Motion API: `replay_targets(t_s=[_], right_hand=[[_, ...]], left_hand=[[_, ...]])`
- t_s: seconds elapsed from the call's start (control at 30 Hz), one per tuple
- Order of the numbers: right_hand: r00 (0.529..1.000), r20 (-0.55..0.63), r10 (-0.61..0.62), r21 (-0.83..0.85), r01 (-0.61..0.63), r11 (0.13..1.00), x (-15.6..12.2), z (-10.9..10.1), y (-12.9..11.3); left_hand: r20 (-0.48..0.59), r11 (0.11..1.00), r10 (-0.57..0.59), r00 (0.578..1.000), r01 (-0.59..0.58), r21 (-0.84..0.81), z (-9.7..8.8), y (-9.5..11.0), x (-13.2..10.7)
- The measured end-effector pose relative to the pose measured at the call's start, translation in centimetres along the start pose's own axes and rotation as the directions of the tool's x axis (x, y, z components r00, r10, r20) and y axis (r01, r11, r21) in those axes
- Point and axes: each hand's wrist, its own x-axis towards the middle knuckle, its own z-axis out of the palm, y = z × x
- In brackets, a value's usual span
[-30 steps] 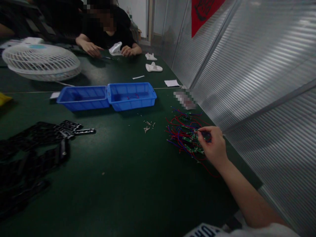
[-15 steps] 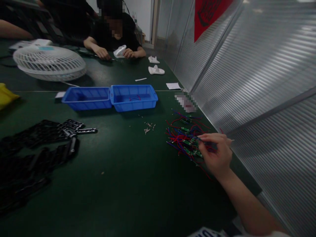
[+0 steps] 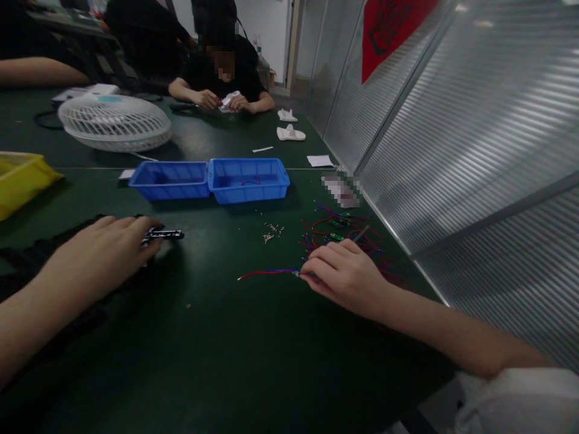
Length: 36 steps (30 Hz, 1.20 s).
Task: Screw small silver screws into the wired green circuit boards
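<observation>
My right hand (image 3: 344, 274) is closed in a pinch on a small wired circuit board. Its red and blue wires (image 3: 266, 273) trail out to the left over the dark green table (image 3: 253, 343). Just behind that hand lies a tangle of several more wired boards (image 3: 344, 229). My left hand (image 3: 97, 253) rests over a pile of black plastic parts (image 3: 27, 259), fingers curled down on one black part (image 3: 163, 234) that sticks out to the right. Whether those fingers grip it is unclear.
Two blue bins (image 3: 210, 179) stand side by side mid-table; small screws (image 3: 272, 231) are scattered in front. A yellow bin (image 3: 20, 179) sits far left, a white fan grille (image 3: 114, 122) behind. Another person (image 3: 219, 75) works at the far end near white parts (image 3: 290, 132). A ribbed wall panel (image 3: 452, 138) runs along the right.
My right hand has pulled one wired board out of the tangle toward the left. My left hand has come into view and settled on the black parts. The view tilted slightly.
</observation>
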Motion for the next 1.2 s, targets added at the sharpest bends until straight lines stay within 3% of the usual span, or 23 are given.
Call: replay_targets(t_s=[0.1, 0.2, 0.33, 0.47, 0.6, 0.73, 0.97, 1.1, 1.2], right_hand=[[0.987, 0.089, -0.137, 0.006, 0.137, 0.991, 2.2, 0.5, -0.5], [0.971, 0.099, -0.219, 0.057, 0.215, 0.975, 4.1, 1.3, -0.9], [0.956, 0.072, -0.285, 0.123, 0.275, 0.953, 5.3, 3.4, -1.1], [0.965, 0.032, -0.260, 0.202, 0.249, 0.947, 4.7, 6.8, -1.2], [0.964, 0.020, -0.266, 0.266, 0.251, 0.931, 4.1, 8.8, -1.1], [0.970, 0.005, -0.244, 0.350, 0.227, 0.909, 4.1, 8.8, -1.0], [0.929, -0.049, -0.366, 0.411, 0.353, 0.840, 4.2, 8.7, -1.1], [0.929, -0.143, -0.341, 0.403, 0.369, 0.837, 4.1, 8.9, -1.3], [0.946, -0.161, -0.283, 0.427, 0.325, 0.844, 4.1, 8.8, -1.3]], left_hand=[[0.082, 0.975, 0.088, 0.993, -0.103, 0.195, 0.1, 1.8, 1.6], [0.048, 0.978, 0.102, 0.994, -0.109, 0.179, 0.5, 3.1, 2.1], [0.028, 0.984, 0.154, 0.988, -0.151, -0.096, 1.2, 4.5, 1.3], [0.015, 0.883, 0.254, 0.967, -0.225, -0.411, 2.2, 6.4, 0.8], [0.016, 0.807, 0.243, 0.970, -0.193, -0.558, 3.2, 8.2, 0.6], [0.025, 0.769, 0.251, 0.968, -0.184, -0.612, 3.4, 9.7, -0.1], [0.013, 0.743, 0.267, 0.964, -0.197, -0.640, 3.2, 10.8, -0.6], [0.021, 0.720, 0.251, 0.968, -0.172, -0.673, 2.9, 11.3, -0.7], [0.029, 0.689, 0.186, 0.982, -0.110, -0.716, 1.7, 11.0, -1.0]])
